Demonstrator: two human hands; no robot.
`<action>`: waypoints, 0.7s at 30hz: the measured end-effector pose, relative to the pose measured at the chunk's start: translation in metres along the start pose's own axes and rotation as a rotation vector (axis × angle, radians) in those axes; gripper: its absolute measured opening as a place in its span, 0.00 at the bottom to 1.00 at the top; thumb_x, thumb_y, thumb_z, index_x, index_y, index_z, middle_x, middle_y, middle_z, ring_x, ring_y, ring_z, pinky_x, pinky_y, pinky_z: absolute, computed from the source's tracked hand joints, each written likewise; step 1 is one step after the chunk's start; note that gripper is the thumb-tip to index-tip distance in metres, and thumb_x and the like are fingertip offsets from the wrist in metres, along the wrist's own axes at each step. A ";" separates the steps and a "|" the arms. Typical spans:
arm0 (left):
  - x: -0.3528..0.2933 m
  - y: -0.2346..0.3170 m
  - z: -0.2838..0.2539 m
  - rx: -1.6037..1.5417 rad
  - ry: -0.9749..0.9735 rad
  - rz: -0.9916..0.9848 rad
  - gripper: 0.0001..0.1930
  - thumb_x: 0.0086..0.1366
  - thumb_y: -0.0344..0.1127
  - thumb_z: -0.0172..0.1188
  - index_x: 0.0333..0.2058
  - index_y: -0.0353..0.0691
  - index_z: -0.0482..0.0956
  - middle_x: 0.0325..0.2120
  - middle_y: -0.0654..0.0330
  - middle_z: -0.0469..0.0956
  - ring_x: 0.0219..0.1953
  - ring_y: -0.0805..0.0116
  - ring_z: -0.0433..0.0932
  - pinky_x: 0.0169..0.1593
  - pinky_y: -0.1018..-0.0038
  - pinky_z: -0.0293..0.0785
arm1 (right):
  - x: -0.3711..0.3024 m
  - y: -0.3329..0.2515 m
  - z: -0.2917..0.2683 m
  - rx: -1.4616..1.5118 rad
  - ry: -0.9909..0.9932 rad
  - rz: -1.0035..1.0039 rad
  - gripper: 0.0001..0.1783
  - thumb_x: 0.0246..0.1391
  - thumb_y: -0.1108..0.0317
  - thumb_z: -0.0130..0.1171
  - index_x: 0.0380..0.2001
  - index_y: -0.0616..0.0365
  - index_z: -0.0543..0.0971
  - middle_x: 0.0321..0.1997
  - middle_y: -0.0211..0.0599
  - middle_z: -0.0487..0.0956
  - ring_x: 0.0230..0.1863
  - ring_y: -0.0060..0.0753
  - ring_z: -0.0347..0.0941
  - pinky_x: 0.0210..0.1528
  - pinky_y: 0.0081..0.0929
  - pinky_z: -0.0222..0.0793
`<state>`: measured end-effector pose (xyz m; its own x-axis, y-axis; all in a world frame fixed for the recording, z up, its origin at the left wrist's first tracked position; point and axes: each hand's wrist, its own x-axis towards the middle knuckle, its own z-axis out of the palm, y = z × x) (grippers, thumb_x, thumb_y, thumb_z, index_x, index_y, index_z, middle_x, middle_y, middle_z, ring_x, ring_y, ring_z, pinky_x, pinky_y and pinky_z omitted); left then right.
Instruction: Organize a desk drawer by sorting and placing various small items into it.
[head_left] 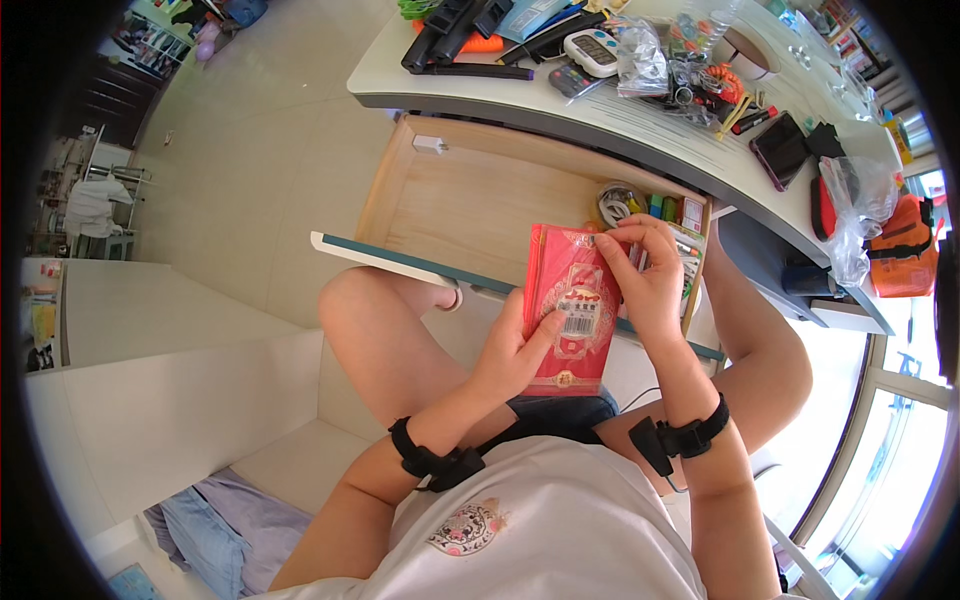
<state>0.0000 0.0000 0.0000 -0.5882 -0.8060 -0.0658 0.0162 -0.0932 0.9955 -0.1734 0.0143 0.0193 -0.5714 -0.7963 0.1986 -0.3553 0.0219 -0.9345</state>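
A pack of red envelopes (571, 350) in a clear wrapper, with gold print and a white barcode label, is held upright above my lap, in front of the open drawer (470, 190). My left hand (522, 345) grips its left edge, thumb across the front near the label. At the pack's upper right corner, my right hand (643, 272) is closed, with thumb and fingers pinching the top edge. The backs of both sets of fingers are partly hidden by the pack.
A coiled pale cable (618, 203) and small boxes lie at the drawer's right end, a white plug (430, 145) at its back left. On the desk are a white timer (592, 52), a black phone (780, 152), plastic bags and an orange pouch (901, 247).
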 end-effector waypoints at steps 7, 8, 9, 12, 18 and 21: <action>0.003 -0.004 -0.004 0.138 0.094 0.095 0.14 0.60 0.32 0.52 0.43 0.32 0.64 0.31 0.53 0.74 0.33 0.69 0.74 0.37 0.75 0.69 | 0.004 -0.014 -0.008 -0.313 -0.122 -0.125 0.11 0.37 0.66 0.65 0.23 0.60 0.76 0.28 0.35 0.73 0.33 0.36 0.68 0.37 0.30 0.62; 0.003 -0.004 -0.005 0.180 0.097 0.130 0.14 0.60 0.31 0.52 0.43 0.32 0.64 0.31 0.53 0.74 0.32 0.69 0.74 0.36 0.75 0.69 | 0.004 -0.017 -0.010 -0.318 -0.202 -0.045 0.10 0.38 0.65 0.64 0.22 0.60 0.76 0.27 0.34 0.73 0.33 0.36 0.68 0.36 0.30 0.61; 0.002 -0.006 -0.005 0.179 0.098 0.130 0.14 0.60 0.31 0.52 0.43 0.32 0.64 0.31 0.53 0.74 0.32 0.69 0.74 0.36 0.75 0.69 | 0.005 -0.018 -0.012 -0.319 -0.203 -0.046 0.10 0.38 0.65 0.64 0.22 0.60 0.76 0.27 0.34 0.73 0.33 0.36 0.68 0.36 0.30 0.61; -0.001 -0.011 -0.006 0.129 0.087 0.078 0.13 0.60 0.31 0.52 0.42 0.32 0.64 0.30 0.53 0.74 0.32 0.69 0.74 0.36 0.75 0.69 | 0.010 -0.017 -0.016 -0.364 -0.307 0.015 0.10 0.39 0.65 0.64 0.22 0.60 0.76 0.26 0.32 0.72 0.34 0.35 0.67 0.34 0.29 0.60; -0.001 -0.007 -0.005 0.015 0.014 -0.056 0.13 0.61 0.32 0.51 0.43 0.33 0.64 0.32 0.57 0.74 0.34 0.73 0.72 0.38 0.76 0.69 | 0.010 -0.002 -0.015 -0.293 -0.293 -0.131 0.10 0.42 0.65 0.62 0.27 0.59 0.77 0.32 0.38 0.71 0.37 0.35 0.67 0.40 0.29 0.63; 0.002 -0.003 -0.002 -0.149 -0.007 -0.021 0.14 0.62 0.32 0.50 0.45 0.33 0.63 0.37 0.58 0.72 0.38 0.75 0.70 0.42 0.77 0.67 | 0.000 -0.006 0.001 -0.068 -0.146 -0.080 0.16 0.48 0.64 0.58 0.40 0.61 0.73 0.38 0.38 0.70 0.41 0.29 0.67 0.44 0.24 0.63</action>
<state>0.0004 -0.0030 -0.0034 -0.5949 -0.7993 -0.0852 0.1238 -0.1958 0.9728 -0.1708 0.0135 0.0249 -0.4276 -0.8763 0.2221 -0.4471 -0.0085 -0.8944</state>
